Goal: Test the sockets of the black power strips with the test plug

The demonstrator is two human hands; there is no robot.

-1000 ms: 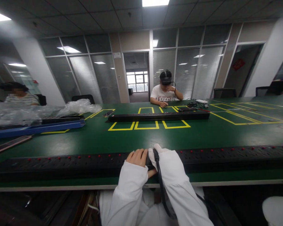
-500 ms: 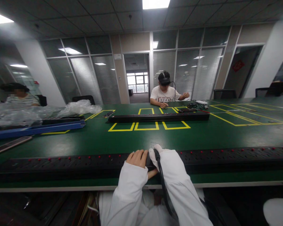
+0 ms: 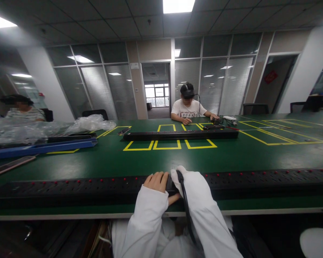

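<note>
A long black power strip [image 3: 91, 184] with a row of red dots along its top lies across the near side of the table. My left hand [image 3: 156, 181], bare, is closed over the strip's middle, fingers on top and thumb along the near side. Beside it, my right hand [image 3: 181, 173] wears a white glove and is closed around the end of a black cable [image 3: 186, 200], pressed against the strip. From there the cable runs down over my right sleeve toward my lap. The cable's tip is hidden between my hands.
A second black power strip [image 3: 183, 135] lies farther back on the green table [image 3: 110, 161], among yellow tape outlines. At left are a blue channel [image 3: 70, 145], plastic wrap [image 3: 88, 123] and a phone [image 3: 13, 165]. A co-worker [image 3: 190, 107] sits opposite, another person [image 3: 24, 109] far left.
My hands stay in nearly the same place on the strip. Opposite, the co-worker's raised hand has come down to the cables on the table.
</note>
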